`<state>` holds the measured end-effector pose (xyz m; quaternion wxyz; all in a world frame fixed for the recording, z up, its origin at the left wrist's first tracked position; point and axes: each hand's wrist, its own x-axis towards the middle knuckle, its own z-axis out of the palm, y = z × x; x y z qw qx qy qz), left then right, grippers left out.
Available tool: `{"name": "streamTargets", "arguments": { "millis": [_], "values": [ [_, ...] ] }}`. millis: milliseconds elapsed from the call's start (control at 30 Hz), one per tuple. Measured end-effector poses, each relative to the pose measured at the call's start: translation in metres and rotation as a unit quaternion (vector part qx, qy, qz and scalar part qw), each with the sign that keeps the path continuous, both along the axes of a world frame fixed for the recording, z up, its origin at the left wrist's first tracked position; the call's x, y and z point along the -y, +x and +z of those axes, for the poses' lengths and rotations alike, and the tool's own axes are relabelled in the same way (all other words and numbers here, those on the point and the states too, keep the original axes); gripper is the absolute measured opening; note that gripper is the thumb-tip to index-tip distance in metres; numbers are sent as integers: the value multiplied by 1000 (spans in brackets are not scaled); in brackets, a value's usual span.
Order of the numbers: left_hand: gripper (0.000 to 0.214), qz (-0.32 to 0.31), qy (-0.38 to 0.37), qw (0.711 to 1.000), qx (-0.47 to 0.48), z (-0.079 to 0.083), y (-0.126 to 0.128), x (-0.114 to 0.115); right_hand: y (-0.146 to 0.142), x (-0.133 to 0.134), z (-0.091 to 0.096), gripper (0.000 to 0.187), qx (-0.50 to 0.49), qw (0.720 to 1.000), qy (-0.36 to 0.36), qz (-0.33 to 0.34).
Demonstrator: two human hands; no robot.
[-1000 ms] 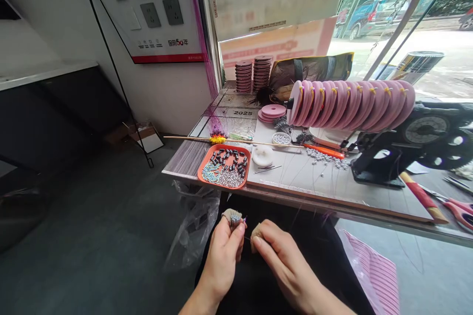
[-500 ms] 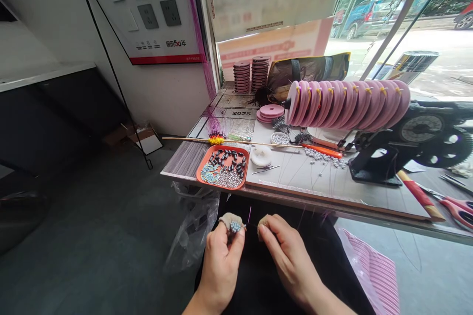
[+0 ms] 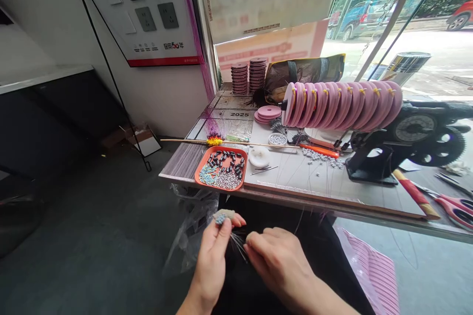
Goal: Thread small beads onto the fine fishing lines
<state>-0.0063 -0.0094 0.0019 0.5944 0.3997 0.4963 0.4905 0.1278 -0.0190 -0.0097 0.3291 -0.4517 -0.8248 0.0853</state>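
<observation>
Pinching a bundle of thin lines [image 3: 236,245] between thumb and fingertips, the left hand [image 3: 212,261] is held low over the person's dark lap, just in front of the table [image 3: 314,177] edge; the bundle's small pale beaded ends [image 3: 220,218] stick up above the fingertips, next to a tan finger cover, while the strands fan down and to the right. The right hand [image 3: 281,261] sits just beside it, fingers curled in narrow and its tan-capped tip [image 3: 251,236] right at the strands; whether it actually grips them cannot be told. On the near table edge straight ahead lies an orange tray [image 3: 198,177] holding black tubes, silver beads and small blue pieces, with a white round disc [image 3: 259,156] just to its right. Behind the tray a long thin stick [image 3: 254,144] lies across the table, near a small bowl of silver beads [image 3: 277,139]. Further right, a row of pink foam spools [image 3: 340,104] stands edge-on on a black winding machine [image 3: 424,140], with loose silver beads [image 3: 320,157] scattered on the table before it and an orange-handled tool [image 3: 320,150] beside them. Red scissors [image 3: 456,205] lie at the far right. Clear plastic wrap [image 3: 190,229] hangs under the table, left of the hands.
</observation>
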Motion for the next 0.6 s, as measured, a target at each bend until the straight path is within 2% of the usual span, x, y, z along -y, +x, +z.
{"name": "streamTargets", "arguments": {
  "millis": [100, 167, 200, 233, 267, 300, 367, 400, 467, 533, 600],
  "values": [
    [24, -27, -97, 975, 200, 15, -6, -11, 1, 3, 4, 31, -34, 998, 13, 51],
    [26, 21, -90, 957, 276, 27, -17, -23, 4, 5, 7, 30, -60, 996, 23, 64],
    [28, 75, -56, 951, 294, 32, -25, -30, 6, 7, 7, 29, -72, 995, 25, 60],
    [27, 118, -13, 949, 293, 34, -32, -35, 8, 7, 7, 28, -85, 995, 22, 51],
    [22, 133, 8, 953, 271, 35, -39, -38, 9, 8, 6, 27, -98, 994, 17, 37],
    [18, 107, -9, 967, 230, 34, -43, -39, 10, 7, 5, 25, -108, 994, 11, 20],
    [18, 1, -68, 990, 125, 28, -44, -34, 10, 6, 4, 23, -118, 993, 9, -12],
    [21, -47, -89, 992, 75, 23, -41, -28, 9, 5, 3, 23, -115, 993, 15, -19],
    [26, -86, -93, 992, 8, 14, -28, -15, 6, 3, 1, 25, -101, 994, 32, -24],
    [25, -62, -77, 995, -7, 8, -13, -5, 3, 3, -1, 28, -87, 995, 45, -26],
    [25, -21, -71, 997, 19, 7, 0, 0, 1, 4, -4, 29, -80, 995, 49, -30]
  ]
}}
